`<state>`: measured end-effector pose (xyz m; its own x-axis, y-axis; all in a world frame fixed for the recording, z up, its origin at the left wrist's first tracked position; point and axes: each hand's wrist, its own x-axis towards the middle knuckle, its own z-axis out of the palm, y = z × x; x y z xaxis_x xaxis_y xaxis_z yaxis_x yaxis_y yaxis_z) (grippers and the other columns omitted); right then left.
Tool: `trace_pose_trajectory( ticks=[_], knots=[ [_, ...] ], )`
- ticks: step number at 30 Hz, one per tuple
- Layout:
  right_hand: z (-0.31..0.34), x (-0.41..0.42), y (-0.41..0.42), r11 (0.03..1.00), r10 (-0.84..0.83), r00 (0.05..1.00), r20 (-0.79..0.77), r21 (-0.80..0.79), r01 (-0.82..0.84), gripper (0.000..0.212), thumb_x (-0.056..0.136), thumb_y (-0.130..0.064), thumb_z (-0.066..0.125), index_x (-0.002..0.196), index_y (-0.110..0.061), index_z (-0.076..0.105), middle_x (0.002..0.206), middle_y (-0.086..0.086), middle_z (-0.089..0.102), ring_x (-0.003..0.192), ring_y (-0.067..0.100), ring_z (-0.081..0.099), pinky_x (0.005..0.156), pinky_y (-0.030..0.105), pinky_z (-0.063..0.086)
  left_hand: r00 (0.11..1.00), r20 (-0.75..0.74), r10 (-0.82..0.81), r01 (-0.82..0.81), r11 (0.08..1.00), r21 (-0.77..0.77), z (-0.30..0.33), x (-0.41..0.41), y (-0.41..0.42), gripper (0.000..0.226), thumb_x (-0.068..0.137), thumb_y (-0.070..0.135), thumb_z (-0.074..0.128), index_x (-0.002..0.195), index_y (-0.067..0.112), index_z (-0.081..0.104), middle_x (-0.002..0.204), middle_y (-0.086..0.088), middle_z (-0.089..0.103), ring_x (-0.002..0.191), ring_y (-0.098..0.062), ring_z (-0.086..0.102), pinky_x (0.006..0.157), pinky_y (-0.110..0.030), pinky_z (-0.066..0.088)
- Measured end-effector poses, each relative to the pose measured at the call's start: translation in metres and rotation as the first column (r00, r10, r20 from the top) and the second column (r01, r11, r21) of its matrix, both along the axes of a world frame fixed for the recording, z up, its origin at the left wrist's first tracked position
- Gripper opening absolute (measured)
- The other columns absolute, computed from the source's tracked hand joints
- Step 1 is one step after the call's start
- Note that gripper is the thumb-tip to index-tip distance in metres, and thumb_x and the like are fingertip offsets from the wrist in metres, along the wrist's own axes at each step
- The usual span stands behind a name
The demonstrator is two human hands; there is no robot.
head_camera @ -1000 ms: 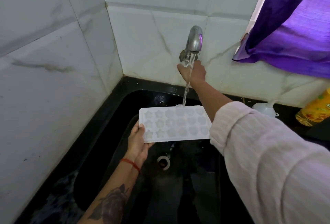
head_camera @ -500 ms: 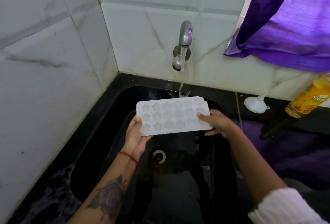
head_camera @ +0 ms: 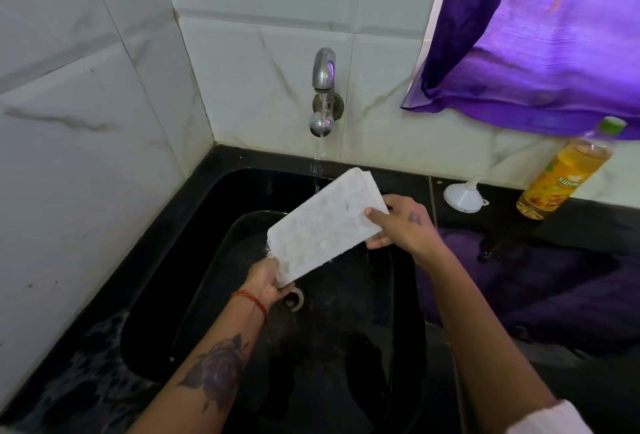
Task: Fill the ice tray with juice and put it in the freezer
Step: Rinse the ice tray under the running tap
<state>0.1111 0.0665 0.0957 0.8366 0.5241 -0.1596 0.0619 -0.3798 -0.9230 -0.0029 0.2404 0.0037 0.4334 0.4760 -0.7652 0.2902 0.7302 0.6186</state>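
A white ice tray (head_camera: 323, 227) hangs tilted over the black sink (head_camera: 194, 225), its left end low and its right end raised. My left hand (head_camera: 268, 281) grips the low near corner from below. My right hand (head_camera: 401, 224) holds the raised right end, thumb on top and fingers beneath. Water runs from the chrome tap (head_camera: 323, 87) and falls just behind the tray. A bottle of orange juice (head_camera: 564, 177) with a green cap stands on the counter at the right.
A small white funnel (head_camera: 464, 196) lies on the black counter between the sink and the bottle. A purple curtain (head_camera: 540, 35) hangs at the upper right. White marbled tiles cover both walls. The drain (head_camera: 294, 299) sits under the tray.
My right hand left the tap and took the tray's right end. Both hands tipped the tray from level to a steep slant, left end down.
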Motion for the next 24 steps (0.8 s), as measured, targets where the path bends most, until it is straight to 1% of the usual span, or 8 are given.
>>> trace_pose_trajectory(
  ticks=[1, 3, 8, 11, 13, 16, 19, 24],
  knots=[
    [0.002, 0.0, 0.001, 1.0, -0.005, 0.999, 0.036, -0.016, 0.006, 0.008, 0.09, -0.018, 0.057, 0.098, -0.018, 0.059, 0.088, 0.003, 0.068, 0.068, 0.021, 0.071, 0.06, 0.028, 0.06, 1.0, 0.008, -0.011, 0.01, 1.0, 0.005, 0.001, 0.0, -0.001, 0.029, 0.095, 0.004, 0.038, 0.119, 0.013, 0.051, 0.104, -0.01, 0.054, 0.093, -0.027, 0.051, 0.087, -0.043, 0.046],
    [0.004, 0.002, -0.003, 0.999, -0.033, 0.997, 0.064, -0.017, 0.034, 0.017, 0.09, -0.017, 0.057, 0.107, -0.015, 0.06, 0.095, 0.005, 0.066, 0.077, 0.023, 0.07, 0.063, 0.031, 0.06, 0.998, 0.055, -0.033, 0.032, 0.999, 0.019, 0.01, -0.001, -0.003, 0.034, 0.095, 0.004, 0.038, 0.123, 0.018, 0.052, 0.109, -0.008, 0.054, 0.094, -0.025, 0.052, 0.088, -0.043, 0.044],
    [-0.008, 0.008, -0.029, 0.984, -0.179, 0.978, 0.104, 0.004, 0.18, 0.023, 0.088, -0.014, 0.06, 0.11, -0.01, 0.061, 0.099, 0.006, 0.064, 0.087, 0.023, 0.066, 0.065, 0.03, 0.059, 0.98, 0.186, -0.077, 0.064, 0.995, 0.076, 0.029, 0.001, -0.003, 0.045, 0.093, -0.004, 0.03, 0.128, 0.016, 0.05, 0.111, -0.009, 0.06, 0.083, -0.023, 0.062, 0.051, -0.035, 0.052],
    [-0.015, 0.008, -0.043, 0.969, -0.222, 0.949, 0.222, -0.062, 0.241, 0.027, 0.085, -0.017, 0.063, 0.111, -0.014, 0.061, 0.099, 0.003, 0.065, 0.094, 0.024, 0.063, 0.077, 0.039, 0.056, 0.975, 0.189, -0.113, 0.086, 0.986, 0.142, 0.031, 0.001, -0.001, 0.048, 0.091, -0.004, 0.031, 0.133, 0.015, 0.046, 0.118, -0.009, 0.062, 0.095, -0.025, 0.062, 0.063, -0.039, 0.052],
    [-0.017, 0.004, -0.049, 0.96, -0.22, 0.927, 0.304, -0.099, 0.26, 0.032, 0.083, -0.018, 0.065, 0.114, -0.016, 0.06, 0.1, 0.0, 0.064, 0.094, 0.019, 0.06, 0.082, 0.035, 0.051, 0.972, 0.19, -0.138, 0.1, 0.975, 0.197, 0.033, -0.001, 0.0, 0.046, 0.091, -0.002, 0.035, 0.132, 0.017, 0.044, 0.11, -0.006, 0.064, 0.095, -0.022, 0.062, 0.066, -0.037, 0.049],
    [-0.015, -0.004, -0.052, 0.96, -0.235, 0.904, 0.356, -0.062, 0.274, 0.034, 0.081, -0.014, 0.067, 0.114, -0.019, 0.061, 0.096, -0.007, 0.061, 0.089, 0.013, 0.057, 0.078, 0.026, 0.046, 0.971, 0.18, -0.154, 0.104, 0.959, 0.263, 0.033, -0.006, 0.002, 0.049, 0.086, -0.003, 0.039, 0.128, 0.022, 0.045, 0.106, -0.002, 0.063, 0.096, -0.019, 0.06, 0.075, -0.037, 0.045],
    [-0.008, -0.013, -0.05, 0.975, -0.192, 0.882, 0.43, -0.022, 0.223, 0.036, 0.075, -0.007, 0.07, 0.107, -0.022, 0.062, 0.09, -0.012, 0.062, 0.084, 0.012, 0.062, 0.076, 0.025, 0.05, 0.972, 0.192, -0.133, 0.072, 0.954, 0.292, 0.031, -0.01, 0.003, 0.051, 0.08, -0.008, 0.038, 0.118, 0.026, 0.041, 0.099, 0.002, 0.063, 0.092, -0.016, 0.059, 0.074, -0.038, 0.046],
    [0.003, -0.024, -0.045, 0.99, -0.1, 0.845, 0.525, -0.035, 0.139, 0.039, 0.074, -0.003, 0.07, 0.104, -0.026, 0.061, 0.087, -0.012, 0.063, 0.084, 0.005, 0.06, 0.077, 0.02, 0.049, 0.951, 0.245, -0.191, 0.096, 0.931, 0.353, 0.024, -0.017, 0.001, 0.06, 0.08, -0.011, 0.035, 0.129, 0.023, 0.036, 0.11, -0.001, 0.061, 0.098, -0.019, 0.057, 0.082, -0.037, 0.045]
  ],
)
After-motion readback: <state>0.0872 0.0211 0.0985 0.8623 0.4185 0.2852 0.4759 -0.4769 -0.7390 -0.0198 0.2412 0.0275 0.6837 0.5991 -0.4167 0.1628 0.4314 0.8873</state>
